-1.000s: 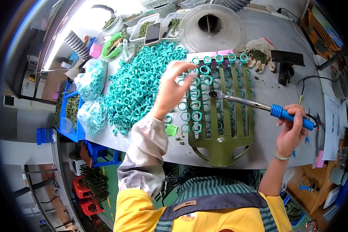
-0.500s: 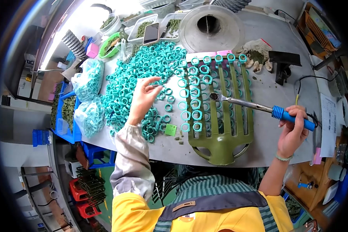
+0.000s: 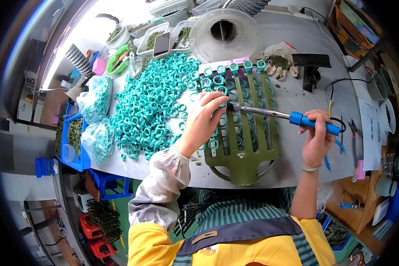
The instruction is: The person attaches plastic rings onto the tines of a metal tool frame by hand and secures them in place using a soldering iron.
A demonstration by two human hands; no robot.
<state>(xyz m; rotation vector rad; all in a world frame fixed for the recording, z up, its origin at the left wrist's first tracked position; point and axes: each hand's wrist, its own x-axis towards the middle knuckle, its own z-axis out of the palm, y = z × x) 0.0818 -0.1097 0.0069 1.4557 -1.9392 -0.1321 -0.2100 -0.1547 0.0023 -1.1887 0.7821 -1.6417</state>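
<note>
My left hand reaches over the left side of an olive-green forked frame, its fingers pinched on a teal ring that they mostly hide. In my right hand is a soldering iron with a blue grip, a metal shaft and a cord. Its dark, broad tip lies close beside my left fingertips; contact cannot be made out. Teal rings line the frame's bars in rows. To the left spreads a big heap of loose teal rings.
Bags of teal rings and a blue crate stand left. A phone rests on tubs at the back, beside a clear round hood. A glove, black stand and pliers lie right.
My left hand has moved right from the heap to the frame, covering its left rows. The iron's tip is now at my left fingertips. The whole view has shifted somewhat.
</note>
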